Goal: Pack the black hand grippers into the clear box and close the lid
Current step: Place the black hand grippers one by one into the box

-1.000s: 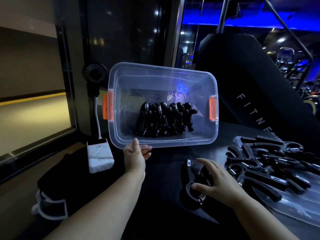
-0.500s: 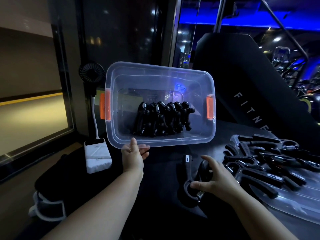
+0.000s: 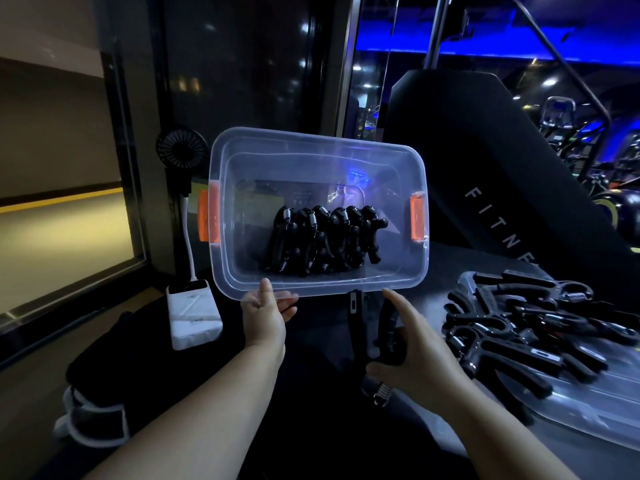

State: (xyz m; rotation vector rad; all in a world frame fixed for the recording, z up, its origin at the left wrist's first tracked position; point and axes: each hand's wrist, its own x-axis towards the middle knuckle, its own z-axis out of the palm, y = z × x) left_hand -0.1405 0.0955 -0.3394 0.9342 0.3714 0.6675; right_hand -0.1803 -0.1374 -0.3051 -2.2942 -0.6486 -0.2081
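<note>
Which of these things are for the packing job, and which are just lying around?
For the job: clear plastic box; black hand grippers inside it; held black gripper; loose gripper pile; clear flat lid.
Lying about: white power bank; small black fan.

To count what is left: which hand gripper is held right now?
The lone hand gripper in the right hand, in front of the clear box; the packed row stands inside it, the pile lies untouched at the right.
</note>
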